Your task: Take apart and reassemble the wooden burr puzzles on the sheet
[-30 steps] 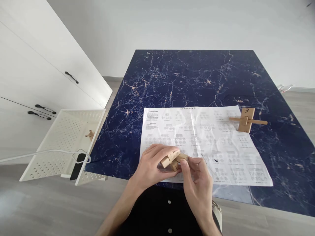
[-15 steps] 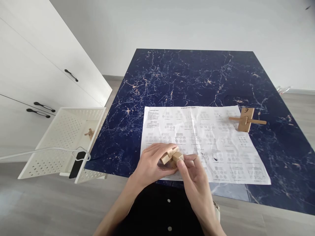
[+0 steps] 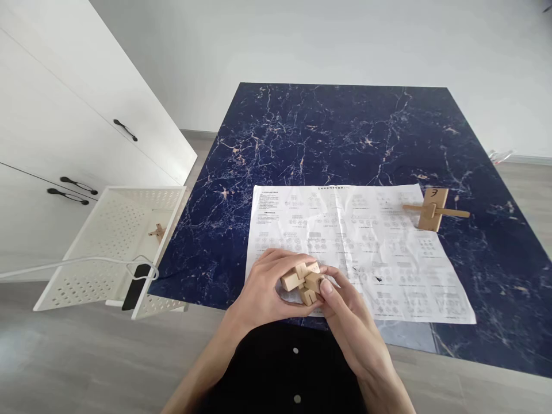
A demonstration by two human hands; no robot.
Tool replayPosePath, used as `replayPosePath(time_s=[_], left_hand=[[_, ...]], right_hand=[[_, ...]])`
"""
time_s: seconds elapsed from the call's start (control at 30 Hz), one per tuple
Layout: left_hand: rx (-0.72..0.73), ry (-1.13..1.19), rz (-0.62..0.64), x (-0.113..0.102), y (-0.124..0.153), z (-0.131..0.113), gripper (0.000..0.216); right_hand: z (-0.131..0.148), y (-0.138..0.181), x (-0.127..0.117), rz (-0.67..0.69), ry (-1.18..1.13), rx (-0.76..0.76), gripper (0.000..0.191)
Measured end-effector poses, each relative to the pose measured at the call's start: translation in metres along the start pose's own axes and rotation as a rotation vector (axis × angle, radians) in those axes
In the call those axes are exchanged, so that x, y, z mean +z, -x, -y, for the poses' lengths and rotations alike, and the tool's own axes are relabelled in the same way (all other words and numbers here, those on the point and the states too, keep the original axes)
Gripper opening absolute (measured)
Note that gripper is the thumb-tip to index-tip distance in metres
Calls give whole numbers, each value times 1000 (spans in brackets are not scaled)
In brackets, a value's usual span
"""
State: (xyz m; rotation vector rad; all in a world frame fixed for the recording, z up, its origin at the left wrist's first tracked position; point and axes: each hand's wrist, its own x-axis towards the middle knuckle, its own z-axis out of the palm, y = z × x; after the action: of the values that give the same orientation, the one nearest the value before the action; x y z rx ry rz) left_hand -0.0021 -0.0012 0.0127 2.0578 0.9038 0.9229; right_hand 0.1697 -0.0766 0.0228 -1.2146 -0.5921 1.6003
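Both of my hands hold a wooden interlocking puzzle (image 3: 302, 280) made of several light square blocks, just above the near edge of a printed sheet. My left hand (image 3: 268, 287) curls round its left side, thumb below and fingers over the top. On the right, my right hand (image 3: 347, 305) presses its thumb against a block end, with the fingers behind partly hidden. Dark marks show on some of the blocks. Under the hands lies the creased instruction sheet (image 3: 302, 215), covered with small diagrams and text.
A wooden cross-shaped puzzle (image 3: 433, 210) marked with a figure rests at the sheet's right edge on the dark blue marbled table (image 3: 328, 138). To the left stands a white perforated basket (image 3: 77, 287) with a small wooden piece (image 3: 157, 232) inside. A white cable (image 3: 86, 262) crosses it.
The puzzle has turned slightly in my hands, so a lower block end now shows. My right hand has shifted a little right and down, its thumb still on the block.
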Motion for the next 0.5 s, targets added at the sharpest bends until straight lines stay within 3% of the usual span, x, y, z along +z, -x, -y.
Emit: replayPosePath(time_s=[0.23, 0.5], left_hand=[[15, -17, 1, -2, -3, 0, 61], [-104, 110, 43, -6, 1, -5, 74]], right_hand=[[2, 6, 13, -42, -25, 8, 48], [-1, 8, 4, -76, 235, -56, 52]])
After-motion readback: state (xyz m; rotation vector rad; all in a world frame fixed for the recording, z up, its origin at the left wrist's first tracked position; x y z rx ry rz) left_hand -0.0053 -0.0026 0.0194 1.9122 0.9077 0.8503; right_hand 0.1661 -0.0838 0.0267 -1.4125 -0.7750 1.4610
